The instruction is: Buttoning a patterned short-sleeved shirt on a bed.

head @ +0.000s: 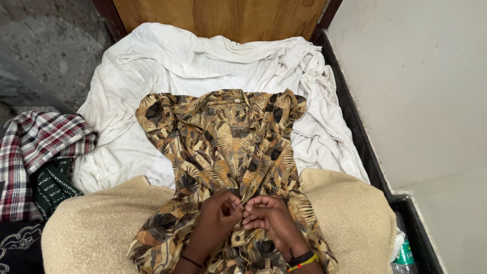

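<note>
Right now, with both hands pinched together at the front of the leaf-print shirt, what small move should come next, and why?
Probably finish working that one button at the placket. The left hand and right hand meet fingertip to fingertip on the shirt, which lies collar-away on the white sheet and beige blanket. The front looks closed above the hands, while the part below them bunches loosely.

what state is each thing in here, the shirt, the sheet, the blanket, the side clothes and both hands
leaf-print shirt: spread flat, front up, rumpled
left hand: fingers pinched on the shirt's front
right hand: fingers pinched on the shirt beside the left hand
white sheet: spread out, creased, bunched at the edges
beige blanket: laid flat under the shirt's lower part
plaid cloth: crumpled in a heap
dark green cloth: bunched up
</note>
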